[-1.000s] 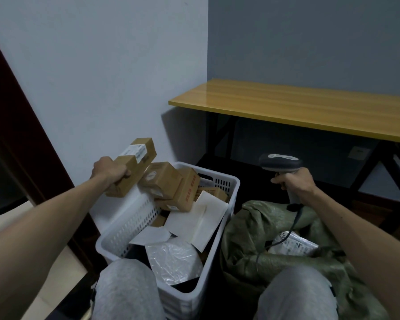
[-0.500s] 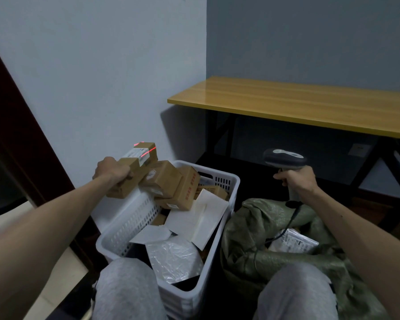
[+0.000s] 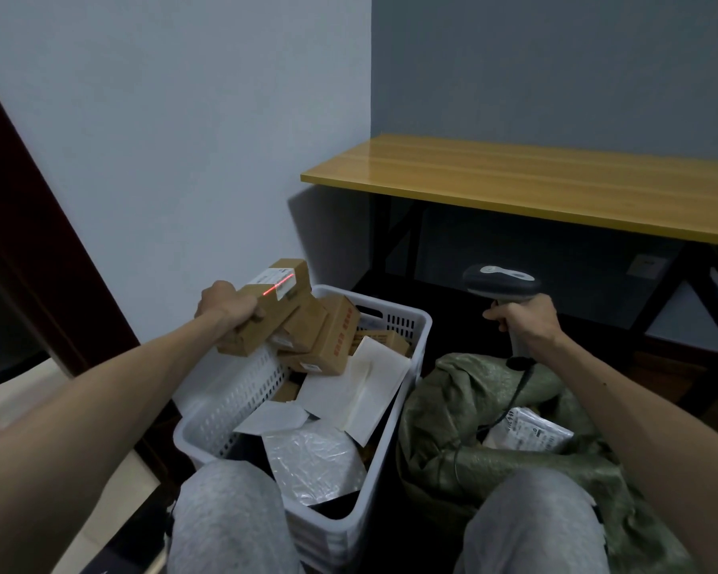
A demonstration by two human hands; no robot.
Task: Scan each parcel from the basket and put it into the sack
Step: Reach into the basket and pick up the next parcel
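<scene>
- The left hand [image 3: 224, 306], left of centre in the frame, grips a long brown cardboard box [image 3: 266, 312] by its near end, fingers curled round it, and holds it raised above the far left corner of the basket, label side up and far end tilted upward, presumably so the label faces the scanner.
- A red scan line [image 3: 277, 285] runs across the white label [image 3: 276, 279] on the box's top face; I judge the scan to be under way.
- The white plastic basket [image 3: 398, 412], lower centre, sits between the knees and holds more brown boxes, white envelopes and a clear plastic pouch, within easy reach of the left hand.
- The right hand [image 3: 523, 321], right of centre, is wrapped round the handle of the barcode scanner [image 3: 500, 283], its head aimed left at the box.
- The green sack [image 3: 473, 391], lower right, lies open just beside the basket with a white labelled parcel [image 3: 527, 435] already inside; the box probably goes there next.
</scene>
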